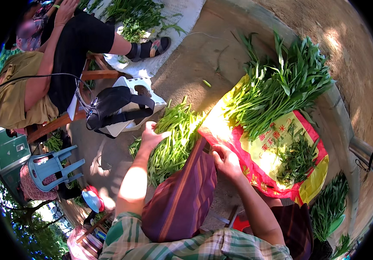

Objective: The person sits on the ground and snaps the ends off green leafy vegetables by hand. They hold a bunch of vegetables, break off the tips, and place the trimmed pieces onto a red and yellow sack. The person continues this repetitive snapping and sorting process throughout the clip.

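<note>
My left hand (152,136) is at the near left side of a heap of pale green vegetable stems (176,139) on the ground, thumb and fingers spread, with no stem plainly gripped. Beside my knee, which a purple striped cloth (183,198) covers, my right hand (227,161) is half curled next to the edge of a red and yellow plastic sack (202,128). Whether something small is between its fingers cannot be seen. On that flattened sack lie a large bunch of long-stemmed leafy greens (280,84) and a small pile of loose leaves (295,159).
A white plastic stool (129,126) carries a black strapped bag (108,104) at the left. Behind it sits a person (85,35), a sandalled foot on a white woven sheet (180,19) with more greens. A low concrete kerb (339,110) curves along the right, near a metal tumbler (363,152).
</note>
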